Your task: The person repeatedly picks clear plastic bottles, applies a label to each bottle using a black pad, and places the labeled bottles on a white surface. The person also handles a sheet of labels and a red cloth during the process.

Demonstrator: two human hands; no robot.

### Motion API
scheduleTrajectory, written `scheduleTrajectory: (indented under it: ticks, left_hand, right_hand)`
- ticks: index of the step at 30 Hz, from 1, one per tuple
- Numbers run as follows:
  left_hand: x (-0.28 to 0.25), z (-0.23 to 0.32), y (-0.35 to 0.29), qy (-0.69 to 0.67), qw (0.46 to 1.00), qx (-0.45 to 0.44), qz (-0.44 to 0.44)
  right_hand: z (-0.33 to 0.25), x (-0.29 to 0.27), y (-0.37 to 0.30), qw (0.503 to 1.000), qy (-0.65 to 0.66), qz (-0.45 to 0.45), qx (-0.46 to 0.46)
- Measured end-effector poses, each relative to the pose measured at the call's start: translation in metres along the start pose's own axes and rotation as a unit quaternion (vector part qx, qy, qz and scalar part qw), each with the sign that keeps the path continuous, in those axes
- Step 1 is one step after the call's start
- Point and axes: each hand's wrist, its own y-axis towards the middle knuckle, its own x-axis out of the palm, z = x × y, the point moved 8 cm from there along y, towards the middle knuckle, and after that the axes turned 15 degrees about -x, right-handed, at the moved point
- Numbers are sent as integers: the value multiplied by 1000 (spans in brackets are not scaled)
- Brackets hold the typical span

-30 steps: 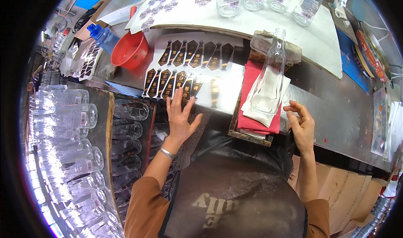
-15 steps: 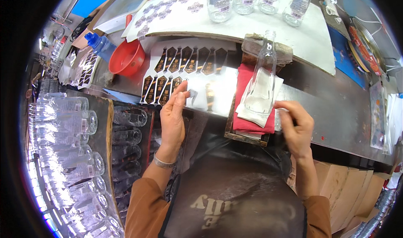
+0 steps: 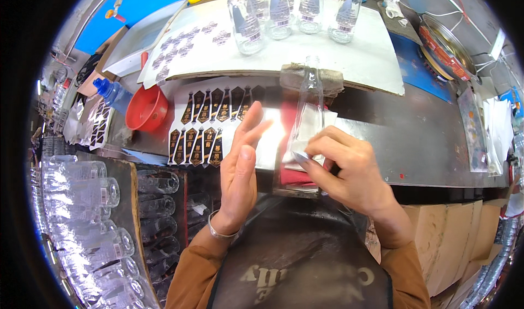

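Note:
A clear glass bottle (image 3: 310,99) lies tilted on a white cloth (image 3: 327,115) over a folded red cloth (image 3: 297,177). Its neck rests against a rolled, worn grey cloth (image 3: 295,80). My right hand (image 3: 349,170) is at the bottle's lower end, thumb and fingers pinched together. A small blue-grey sliver shows at the fingertips; what it is I cannot make out. My left hand (image 3: 240,172) is raised beside the bottle, fingers stretched out and holding nothing. Behind it lies a sheet of black tie-shaped labels (image 3: 204,107).
Several clear bottles (image 3: 278,20) stand on a white board (image 3: 229,52) at the back. Left are a red plastic scoop (image 3: 147,110) and a blue bottle (image 3: 112,91). Stacked glass bottles (image 3: 82,200) fill the lower left; cardboard boxes (image 3: 442,232) stand at lower right.
My right hand has moved from beside the bottle onto its lower end, fingers now pinched. My left hand has risen nearer the bottle with fingers extended. The whole view has shifted.

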Motion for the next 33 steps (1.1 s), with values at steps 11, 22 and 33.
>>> scheduleTrajectory:
  ticks: [11, 22, 33]
  left_hand:
    - [39, -58, 69, 251, 967, 36, -26]
    - [50, -58, 54, 223, 974, 12, -28]
    - [51, -54, 60, 337, 938, 54, -56]
  right_hand:
    - [137, 5, 6, 985, 43, -42, 162]
    - [150, 21, -49, 945, 159, 57, 282]
    - [150, 18, -40, 944, 143, 57, 292]
